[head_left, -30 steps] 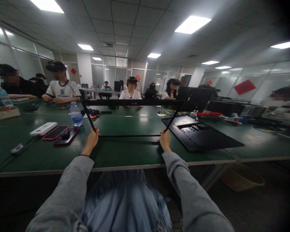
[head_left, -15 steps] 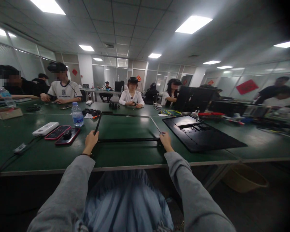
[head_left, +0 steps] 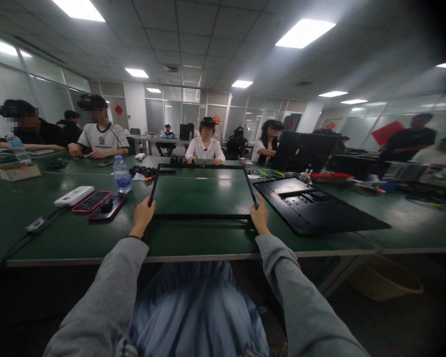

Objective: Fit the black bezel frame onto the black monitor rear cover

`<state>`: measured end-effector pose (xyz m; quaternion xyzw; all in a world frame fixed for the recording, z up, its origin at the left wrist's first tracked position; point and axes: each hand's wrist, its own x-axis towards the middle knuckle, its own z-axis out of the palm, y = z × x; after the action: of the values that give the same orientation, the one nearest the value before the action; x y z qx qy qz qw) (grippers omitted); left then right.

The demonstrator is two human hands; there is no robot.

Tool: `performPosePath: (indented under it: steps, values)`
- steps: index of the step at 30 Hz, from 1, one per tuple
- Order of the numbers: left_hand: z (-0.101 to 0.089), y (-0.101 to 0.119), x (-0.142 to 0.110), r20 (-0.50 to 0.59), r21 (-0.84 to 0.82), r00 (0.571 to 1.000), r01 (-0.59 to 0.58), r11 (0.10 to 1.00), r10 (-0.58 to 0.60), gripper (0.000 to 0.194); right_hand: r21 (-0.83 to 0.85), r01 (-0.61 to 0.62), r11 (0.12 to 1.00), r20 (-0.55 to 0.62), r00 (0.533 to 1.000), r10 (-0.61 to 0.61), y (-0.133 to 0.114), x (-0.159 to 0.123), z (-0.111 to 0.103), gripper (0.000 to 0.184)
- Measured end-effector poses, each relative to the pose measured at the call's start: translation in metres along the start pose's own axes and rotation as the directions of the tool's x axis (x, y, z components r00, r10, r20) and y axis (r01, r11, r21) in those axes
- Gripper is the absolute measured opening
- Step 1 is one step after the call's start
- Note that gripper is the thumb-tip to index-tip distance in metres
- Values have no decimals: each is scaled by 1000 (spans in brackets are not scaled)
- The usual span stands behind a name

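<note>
A thin black rectangular frame, like a monitor bezel (head_left: 204,216), is held between my two hands above the green table. My left hand (head_left: 143,217) is closed round its near left corner. At the near right corner, my right hand (head_left: 259,216) grips the side bar, with one finger pointing up along it. The bezel's far edge is raised, and the table shows through its opening. Just right of my right hand lies a large black monitor back cover (head_left: 319,210), flat on the table with its moulded recess upward.
Left of the bezel stand a water bottle (head_left: 122,176), two red-edged phones (head_left: 92,202) and a white power bank (head_left: 74,196) with a cable. An open cardboard box (head_left: 19,172) sits farther left. Co-workers sit across the table. Below the right edge is a basket (head_left: 384,282).
The bezel's far side has tilted up, and its right side has swung outward. My right hand has shifted slightly right along with it. The whole view has drifted a little.
</note>
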<state>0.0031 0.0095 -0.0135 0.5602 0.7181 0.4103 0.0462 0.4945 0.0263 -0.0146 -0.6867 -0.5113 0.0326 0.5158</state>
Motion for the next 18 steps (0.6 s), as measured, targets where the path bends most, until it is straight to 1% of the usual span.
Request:
performPosePath:
  steps: [4,6,9,13,16,18]
  values:
    - [2,-5,4,13,-64,996,87,994,-86,40,41,-93,995,101,991,89,5,5,4,55]
    - [4,-8,6,30,-85,994,108,990,-106,38,64,-124,990,132,985,115,8,8,6,53]
    - [6,-11,9,55,-133,992,123,984,-116,39,104,-131,986,145,983,115,12,10,10,49]
    - [10,-14,13,74,-199,990,133,971,-121,48,182,-147,972,155,981,119,16,13,14,45]
    - [14,-16,16,87,-252,989,140,957,-121,52,237,-152,960,138,983,121,20,14,16,41]
    - [17,-17,18,87,-302,990,135,944,-114,52,273,-132,953,115,988,104,21,14,17,40]
